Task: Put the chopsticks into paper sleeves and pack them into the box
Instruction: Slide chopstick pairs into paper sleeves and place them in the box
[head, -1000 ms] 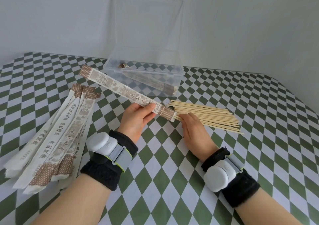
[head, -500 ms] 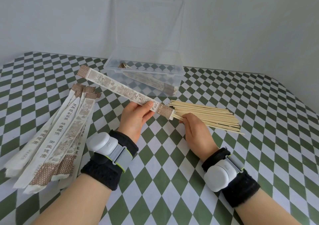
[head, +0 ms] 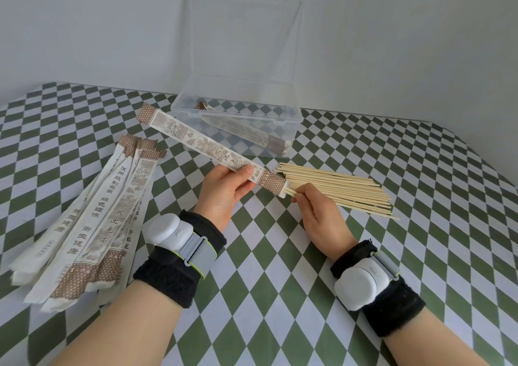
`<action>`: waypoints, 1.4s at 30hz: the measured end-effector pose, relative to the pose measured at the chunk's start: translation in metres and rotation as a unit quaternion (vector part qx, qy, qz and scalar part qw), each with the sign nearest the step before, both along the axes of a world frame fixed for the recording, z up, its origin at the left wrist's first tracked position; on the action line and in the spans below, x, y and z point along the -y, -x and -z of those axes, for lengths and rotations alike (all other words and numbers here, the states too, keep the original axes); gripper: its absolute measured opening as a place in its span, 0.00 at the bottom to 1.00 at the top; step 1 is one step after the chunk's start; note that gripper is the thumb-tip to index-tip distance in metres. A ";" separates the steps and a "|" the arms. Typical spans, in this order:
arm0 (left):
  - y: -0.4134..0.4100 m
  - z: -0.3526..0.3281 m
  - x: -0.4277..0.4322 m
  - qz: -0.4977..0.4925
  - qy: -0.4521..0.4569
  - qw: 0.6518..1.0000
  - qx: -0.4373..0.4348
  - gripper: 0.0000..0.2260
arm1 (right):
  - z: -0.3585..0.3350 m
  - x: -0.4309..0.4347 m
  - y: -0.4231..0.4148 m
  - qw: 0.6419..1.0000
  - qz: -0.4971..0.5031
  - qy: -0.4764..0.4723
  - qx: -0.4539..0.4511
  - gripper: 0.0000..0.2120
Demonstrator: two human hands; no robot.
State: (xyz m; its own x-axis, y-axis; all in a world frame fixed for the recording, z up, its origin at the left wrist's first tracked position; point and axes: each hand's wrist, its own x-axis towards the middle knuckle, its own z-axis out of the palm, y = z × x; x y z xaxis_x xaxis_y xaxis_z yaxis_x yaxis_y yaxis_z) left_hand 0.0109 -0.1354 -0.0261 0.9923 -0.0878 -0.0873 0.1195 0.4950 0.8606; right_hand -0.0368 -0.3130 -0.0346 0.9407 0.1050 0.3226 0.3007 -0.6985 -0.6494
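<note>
My left hand (head: 224, 190) grips a brown-printed paper sleeve (head: 196, 141) near its open right end and holds it slanted above the table. At that end the tips of chopsticks (head: 290, 191) stick out, and my right hand (head: 315, 211) pinches them. A pile of bare wooden chopsticks (head: 350, 189) lies just right of my hands. Behind them stands the clear plastic box (head: 283, 121), lid up, with a filled sleeve (head: 252, 135) lying inside.
Several empty paper sleeves (head: 92, 217) lie fanned out at the left on the green and white checked tablecloth (head: 420, 225). The open box lid (head: 241, 37) leans against the pale wall at the back.
My right hand has lifted off the chopstick pile and drawn back to the sleeve's open end, now pinching the protruding tips. The sleeve has shifted slightly down and left.
</note>
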 end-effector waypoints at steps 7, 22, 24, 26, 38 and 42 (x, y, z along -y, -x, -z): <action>0.002 -0.003 0.001 0.019 0.005 1.000 -0.002 0.05 | 0.000 0.001 0.000 0.999 -0.043 -0.030 -0.002 0.07; 0.003 -0.007 0.001 0.065 0.042 0.997 -0.023 0.05 | -0.004 0.002 0.002 0.989 -0.082 -0.124 -0.026 0.10; 0.003 -0.006 0.002 0.070 0.040 0.997 -0.019 0.05 | -0.004 0.002 0.001 0.988 -0.077 -0.131 -0.037 0.08; 0.003 -0.006 0.002 0.073 0.034 0.997 -0.017 0.05 | -0.004 0.002 0.001 0.987 -0.073 -0.133 -0.045 0.07; 0.003 0.000 0.001 0.068 0.000 0.997 -0.022 0.05 | -0.008 0.002 -0.003 0.990 -0.049 -0.102 -0.086 0.10; 0.005 -0.001 0.004 0.087 -0.027 0.996 -0.005 0.06 | -0.011 -0.005 -0.008 0.992 -0.033 -0.103 -0.071 0.10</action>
State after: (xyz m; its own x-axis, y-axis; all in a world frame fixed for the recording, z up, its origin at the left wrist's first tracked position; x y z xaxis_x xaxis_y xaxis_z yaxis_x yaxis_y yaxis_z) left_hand 0.0060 -0.1392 -0.0247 0.9615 -0.2535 -0.1060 0.2078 0.4186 0.8840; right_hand -0.0292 -0.3076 -0.0231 0.9714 0.1127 0.2092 0.2369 -0.5286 -0.8151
